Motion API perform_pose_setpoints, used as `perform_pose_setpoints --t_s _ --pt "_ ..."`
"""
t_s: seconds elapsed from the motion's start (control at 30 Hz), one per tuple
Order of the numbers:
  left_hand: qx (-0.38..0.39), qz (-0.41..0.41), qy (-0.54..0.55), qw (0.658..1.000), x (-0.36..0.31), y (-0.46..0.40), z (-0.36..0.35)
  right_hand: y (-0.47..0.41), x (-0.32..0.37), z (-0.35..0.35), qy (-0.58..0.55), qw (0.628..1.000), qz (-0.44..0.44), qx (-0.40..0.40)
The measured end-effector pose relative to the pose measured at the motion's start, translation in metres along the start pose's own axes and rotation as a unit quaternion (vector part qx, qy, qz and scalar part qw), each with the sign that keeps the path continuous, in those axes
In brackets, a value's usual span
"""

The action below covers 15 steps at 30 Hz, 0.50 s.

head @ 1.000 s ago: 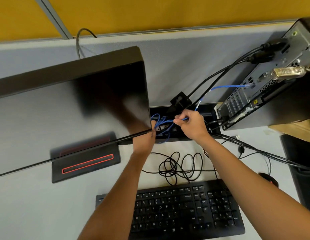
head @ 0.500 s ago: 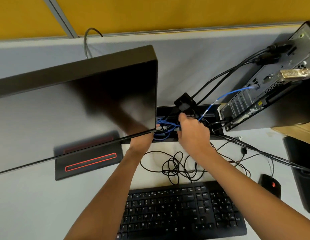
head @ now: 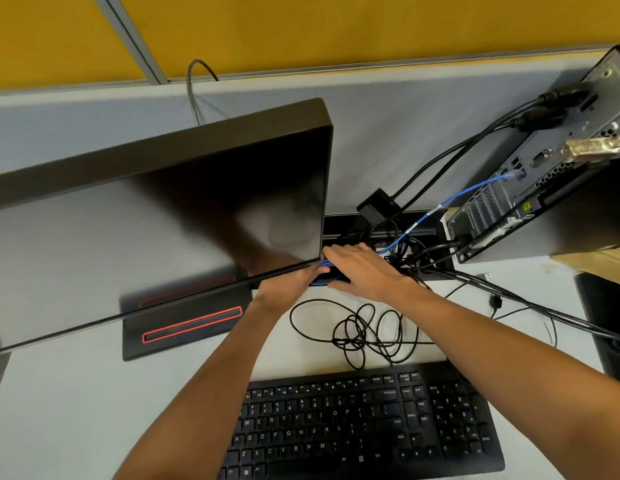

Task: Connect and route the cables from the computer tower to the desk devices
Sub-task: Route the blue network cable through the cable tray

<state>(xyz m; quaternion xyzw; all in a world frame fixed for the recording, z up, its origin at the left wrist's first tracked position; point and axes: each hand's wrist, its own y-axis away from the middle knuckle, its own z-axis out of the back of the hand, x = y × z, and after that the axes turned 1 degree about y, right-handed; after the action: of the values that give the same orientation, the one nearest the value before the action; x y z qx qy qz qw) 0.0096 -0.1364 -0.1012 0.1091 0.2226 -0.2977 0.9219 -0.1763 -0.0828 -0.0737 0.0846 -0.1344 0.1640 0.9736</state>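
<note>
Changes since half a second ago: right hand (head: 365,271), then curled at the black cable tray (head: 339,221), has flattened and slid toward the monitor corner; the blue slack loops have dropped from sight beneath both hands.

Monitor (head: 156,216): flat glossy black panel, tilted; landmark for all entries.
Monitor base (head: 184,323): below the monitor, matte dark slab with a red-outlined slot.
Left hand (head: 289,280): at the monitor's lower right corner, fingertips hidden under the edge; its grip cannot be told.
Right hand: just right of that corner, fingers extended flat, pressing blue coils into the tray.
Blue network cable (head: 457,195): thin, smooth, running from under the right hand up to the computer tower (head: 544,174), plugged in.
Keyboard (head: 364,424): below-right of the monitor, black, on the pale bench (head: 59,410); a tangled thin black cord (head: 364,330) lies just above it.
Computer tower: far right, perforated grey metal rear.
</note>
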Motion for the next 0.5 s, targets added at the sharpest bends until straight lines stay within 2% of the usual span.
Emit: perform_pose_setpoints --t_s 0.03,0.13,0.33,0.5 --pt "0.001 -0.007 0.007 1.0 -0.002 0.002 0.001 -0.001 -0.001 -0.003 0.02 1.0 0.006 0.003" --pt "0.07 -0.119 -0.099 0.985 0.007 -0.001 -0.004 -0.005 -0.005 -0.008 0.051 0.999 -0.003 0.003" --pt "0.059 -0.044 -0.109 0.991 0.01 -0.011 -0.009 -0.022 -0.003 -0.005 0.112 0.992 -0.023 0.044" --pt "0.073 -0.048 -0.109 0.99 0.022 -0.019 -0.004 -0.012 -0.012 0.009 0.071 0.995 -0.057 0.04"
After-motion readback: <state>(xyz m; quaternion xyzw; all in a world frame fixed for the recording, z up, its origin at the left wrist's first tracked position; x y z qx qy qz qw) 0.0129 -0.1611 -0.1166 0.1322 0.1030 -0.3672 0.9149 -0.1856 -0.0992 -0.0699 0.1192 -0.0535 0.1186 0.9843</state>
